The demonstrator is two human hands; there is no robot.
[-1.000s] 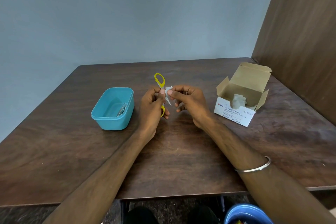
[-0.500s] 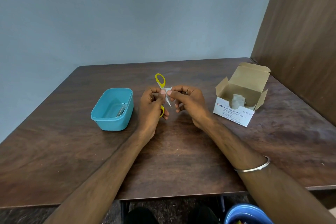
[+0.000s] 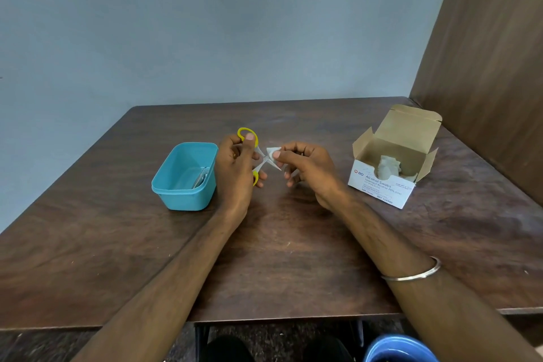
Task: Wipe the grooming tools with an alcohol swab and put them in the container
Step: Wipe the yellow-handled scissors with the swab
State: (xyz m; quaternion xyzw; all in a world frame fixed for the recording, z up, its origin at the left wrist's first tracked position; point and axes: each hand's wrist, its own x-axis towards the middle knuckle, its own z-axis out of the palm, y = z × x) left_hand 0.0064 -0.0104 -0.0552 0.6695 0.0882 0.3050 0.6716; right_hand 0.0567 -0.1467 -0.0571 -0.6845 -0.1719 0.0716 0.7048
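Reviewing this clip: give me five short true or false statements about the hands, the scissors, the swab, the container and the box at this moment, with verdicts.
1. The left hand holds the yellow-handled scissors with blades spread. True.
2. The right hand is empty. False: its grip pinches a white swab at the upper blade.
3. The blue container is empty. False: a metal tool already lies inside.
4. The alcohol swab box stands open, to the right of the hands. True.
5. The scissors rest flat on the table. False: they are held above it.
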